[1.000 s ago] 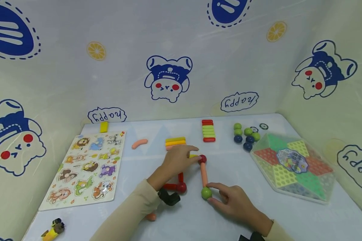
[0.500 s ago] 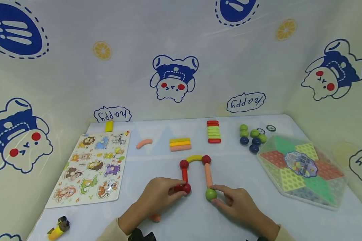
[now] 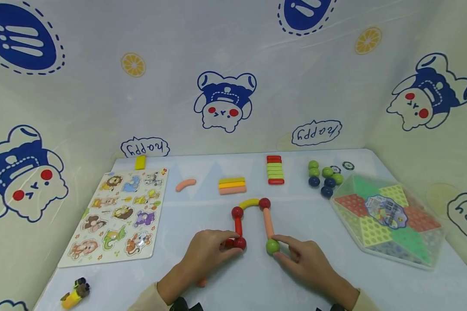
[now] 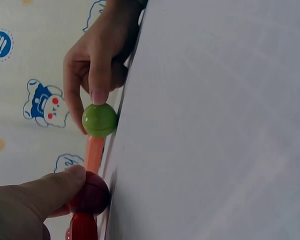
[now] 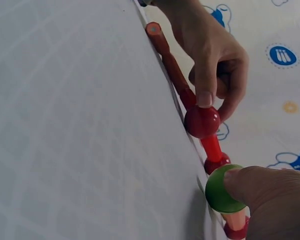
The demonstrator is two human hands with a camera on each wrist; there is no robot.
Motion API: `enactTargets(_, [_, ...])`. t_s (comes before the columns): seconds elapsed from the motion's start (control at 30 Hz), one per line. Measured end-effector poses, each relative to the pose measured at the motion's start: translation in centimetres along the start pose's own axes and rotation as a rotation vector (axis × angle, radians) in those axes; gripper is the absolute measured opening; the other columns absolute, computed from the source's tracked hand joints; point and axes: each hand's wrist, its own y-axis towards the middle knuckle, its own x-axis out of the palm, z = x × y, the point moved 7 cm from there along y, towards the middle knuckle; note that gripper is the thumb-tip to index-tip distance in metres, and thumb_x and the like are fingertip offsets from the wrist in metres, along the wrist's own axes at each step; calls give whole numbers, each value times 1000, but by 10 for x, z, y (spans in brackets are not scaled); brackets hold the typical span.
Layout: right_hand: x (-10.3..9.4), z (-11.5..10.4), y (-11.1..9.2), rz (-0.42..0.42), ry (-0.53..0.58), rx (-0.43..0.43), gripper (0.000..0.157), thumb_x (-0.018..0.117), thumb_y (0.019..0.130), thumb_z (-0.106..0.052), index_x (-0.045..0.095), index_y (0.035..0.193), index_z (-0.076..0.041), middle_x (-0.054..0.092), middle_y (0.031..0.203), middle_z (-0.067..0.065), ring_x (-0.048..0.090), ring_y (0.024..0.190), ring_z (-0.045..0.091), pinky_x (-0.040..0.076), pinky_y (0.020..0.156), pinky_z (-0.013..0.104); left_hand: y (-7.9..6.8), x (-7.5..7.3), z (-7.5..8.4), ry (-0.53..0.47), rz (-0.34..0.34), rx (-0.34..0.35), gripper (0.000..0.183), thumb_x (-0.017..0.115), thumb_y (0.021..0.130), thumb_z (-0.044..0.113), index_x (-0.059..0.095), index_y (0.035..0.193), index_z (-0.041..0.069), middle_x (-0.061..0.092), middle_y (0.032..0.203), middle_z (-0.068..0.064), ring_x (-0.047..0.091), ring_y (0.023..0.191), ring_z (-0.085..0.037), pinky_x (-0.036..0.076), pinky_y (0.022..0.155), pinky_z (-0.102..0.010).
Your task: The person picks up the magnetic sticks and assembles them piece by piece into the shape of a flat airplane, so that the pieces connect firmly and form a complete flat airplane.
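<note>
In the head view, my left hand (image 3: 206, 250) pinches the lower red ball (image 3: 239, 243) between thumb and fingers. From that ball a red stick (image 3: 238, 225) runs up to another red ball (image 3: 237, 212). A curved yellow stick (image 3: 250, 203) links this to a third red ball (image 3: 264, 203). Down from there goes a straight peach stick (image 3: 269, 223), ending at a green ball (image 3: 272, 246) that my right hand (image 3: 309, 261) pinches. In the right wrist view, more sticks (image 5: 175, 72) extend from the left-held ball; my left hand mostly covers them in the head view.
Behind lie a curved peach stick (image 3: 185, 185), yellow and peach sticks (image 3: 232, 185), red and green sticks (image 3: 275, 169) and loose green and blue balls (image 3: 327, 181). An animal puzzle board (image 3: 114, 218) is left, beside a yellow toy (image 3: 75, 293); a clear patterned case (image 3: 389, 220) is right.
My left hand has left the upper red ball and yellow stick and come down to grip the lower red ball. My right hand stays on the green ball.
</note>
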Motion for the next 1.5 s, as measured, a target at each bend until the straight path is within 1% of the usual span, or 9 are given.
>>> enactTargets(0.3, [-13,5,1,51,-25,15,36,68,84,-38,61,119,-34,29,49,-20,25,42,-4,24,39,18,12,4,10,19,-10,9,33,75,77,41,71,103,22,49,61,20,41,54,2,34,49,-16])
enactTargets(0.43, [-18,14,5,58,7,64,35,67,84,-41,62,118,-33,31,48,-18,27,41,-2,26,40,19,14,6,12,21,-32,-13,32,75,77,40,70,102,22,48,59,19,41,53,2,34,49,-16])
enactTargets(0.57, [-28,35,29,108,20,145,34,63,87,-43,63,117,-29,34,48,-11,31,42,5,28,41,22,15,8,11,25,-60,-47,29,74,78,40,69,101,23,43,55,20,40,51,1,34,48,-17])
enactTargets(0.73, [-39,86,73,177,16,295,40,58,87,-52,61,120,-28,37,52,-1,37,46,17,29,42,27,12,11,11,18,-75,-75,29,75,77,39,70,100,22,44,55,20,41,52,1,36,49,-17])
enactTargets(0.9, [-41,115,97,215,-61,313,42,58,88,-49,60,123,-24,38,54,2,38,48,20,29,42,28,3,19,12,-13,-83,-101,28,74,77,40,70,99,23,42,55,20,39,51,2,34,47,-16])
enactTargets(1.03, [-36,117,106,183,-132,308,45,60,88,-45,58,126,-21,38,53,1,37,47,19,28,43,28,-3,17,12,-38,-81,-116,26,75,78,39,69,98,23,41,54,21,39,50,3,34,46,-16])
enactTargets(1.2, [-29,107,120,152,-198,267,47,60,89,-43,56,130,-20,39,51,0,36,44,18,26,42,28,-5,8,9,-20,-52,-125,23,76,77,38,68,94,25,45,57,22,39,49,2,33,45,-17])
enactTargets(1.4, [-28,99,125,174,-236,259,33,64,88,-37,60,116,-20,39,52,0,36,44,18,26,41,28,-4,5,5,6,-58,-123,23,74,78,39,67,95,25,42,56,20,37,49,2,31,44,-18])
enactTargets(1.5, [-26,97,126,166,-267,253,35,65,87,-38,61,116,-20,40,52,-1,37,45,17,27,42,28,-4,5,4,12,-60,-125,24,74,78,39,67,95,24,43,56,20,37,49,1,32,44,-17])
